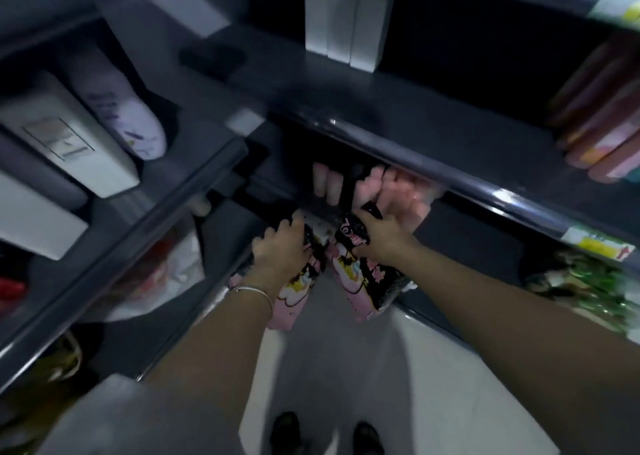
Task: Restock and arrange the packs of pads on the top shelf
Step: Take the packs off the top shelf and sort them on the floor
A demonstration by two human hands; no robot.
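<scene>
Left grip (280, 250) was clamped round the upper end of 1 pink-and-black pack (294, 291), fingers curled over it. Right grip (382, 239) was clamped on a 2nd pack (363, 281) with the same print. Both packs hung side by side, nearly touching, lower ends angled toward the camera, above the pale floor (346, 350). They sat in front of a low shelf, just below the glossy rail (450, 174) of the shelf above it. More pink packs (401, 191) stood on that low shelf just behind the right grip; they were too blurred to count. Thin bangle (254, 290) on the left wrist. Both forearms were bare, with a grey sleeve (138, 420) at lower left.

Upper shelf: 3 white boxes (346, 21) stood upright at the back. Orange-pink packs (602, 125) sat well apart from them at the right frame edge.

Left unit: big white box (69, 142) with a lilac pack (128, 118) just beside it; couldn't tell if they touched. Plastic bag (173, 271) lay on the shelf below.

Low right: green packs (588, 288) under a yellow price tag (599, 245). 2 dark shoes (284, 434) were on the floor at the bottom edge. Motion blur throughout, so the print text was unreadable.
</scene>
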